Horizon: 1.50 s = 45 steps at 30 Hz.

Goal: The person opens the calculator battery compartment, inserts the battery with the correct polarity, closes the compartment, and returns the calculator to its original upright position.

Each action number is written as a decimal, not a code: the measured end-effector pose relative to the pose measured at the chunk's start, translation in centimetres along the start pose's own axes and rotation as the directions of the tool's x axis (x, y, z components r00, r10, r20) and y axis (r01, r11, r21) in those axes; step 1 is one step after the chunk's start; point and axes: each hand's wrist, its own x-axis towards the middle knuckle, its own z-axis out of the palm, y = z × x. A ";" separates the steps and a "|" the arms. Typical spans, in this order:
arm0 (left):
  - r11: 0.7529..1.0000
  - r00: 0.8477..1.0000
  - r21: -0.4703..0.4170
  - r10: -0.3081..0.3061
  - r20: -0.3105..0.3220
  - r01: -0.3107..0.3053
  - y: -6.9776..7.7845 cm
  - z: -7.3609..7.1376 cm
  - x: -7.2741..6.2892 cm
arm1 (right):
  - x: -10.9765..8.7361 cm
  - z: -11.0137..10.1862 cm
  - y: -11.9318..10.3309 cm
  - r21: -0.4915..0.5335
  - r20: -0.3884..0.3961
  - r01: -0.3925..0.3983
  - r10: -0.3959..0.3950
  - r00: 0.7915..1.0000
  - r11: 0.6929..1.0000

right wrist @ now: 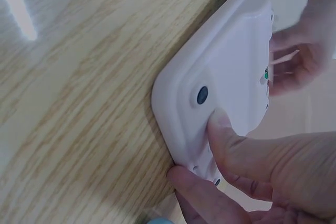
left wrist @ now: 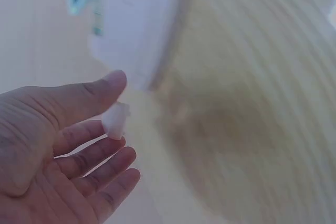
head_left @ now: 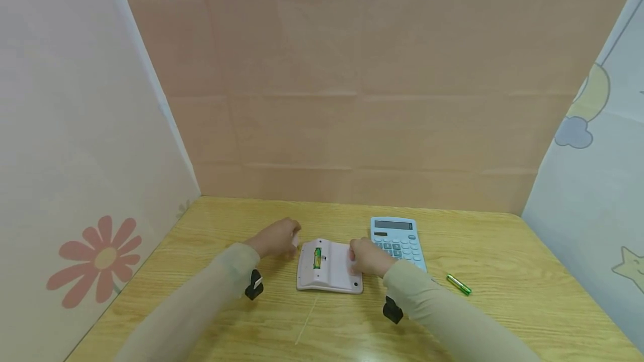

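Note:
A pale pink calculator (head_left: 340, 272) lies face down, its back up, on the wooden table. In its uncovered compartment sits a green battery (head_left: 317, 258). My right hand (head_left: 371, 257) grips the calculator's right end; in the right wrist view the thumb (right wrist: 226, 135) presses on the back near a black rubber foot (right wrist: 202, 95), with the other fingers at the edge. Just off the calculator's left side, my left hand (head_left: 278, 237) pinches a small pale battery cover (left wrist: 115, 120) between thumb and fingers.
A light blue calculator (head_left: 396, 239) lies face up behind my right hand, partly hidden by it. A loose green battery (head_left: 459, 284) rests on the table (head_left: 513, 272) to the right. Papered walls enclose the back and both sides.

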 end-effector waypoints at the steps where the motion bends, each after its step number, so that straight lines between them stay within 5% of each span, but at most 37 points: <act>1: 1.000 1.000 -0.028 0.008 -0.011 -0.009 0.4 -0.2 -0.1 | 0.0 0.0 0.0 -0.002 -0.001 -0.001 0.001 1.000 1.000; 8: 0.967 0.995 -0.238 0.088 -0.036 -0.094 2.9 -1.5 -0.9 | -0.1 0.0 0.0 0.003 0.004 -0.002 0.002 1.000 1.000; 14: 0.876 0.991 -0.469 0.135 0.021 -0.110 3.4 -1.2 -1.6 | 0.2 0.0 0.1 -0.008 0.007 -0.011 0.011 1.000 1.000; 17: 0.852 0.988 -0.512 0.149 0.036 -0.110 3.1 -0.6 -1.8 | 0.3 0.1 0.2 -0.011 0.006 -0.007 0.007 1.000 1.000; 28: 0.850 0.990 -0.522 0.121 0.072 -0.066 2.1 1.3 -2.1 | 0.1 0.3 0.1 -0.002 -0.001 0.006 -0.006 1.000 1.000; 45: 0.942 0.998 -0.332 0.058 0.023 -0.047 3.4 1.5 -2.2 | 0.0 0.3 0.1 0.015 0.001 0.017 -0.017 1.000 1.000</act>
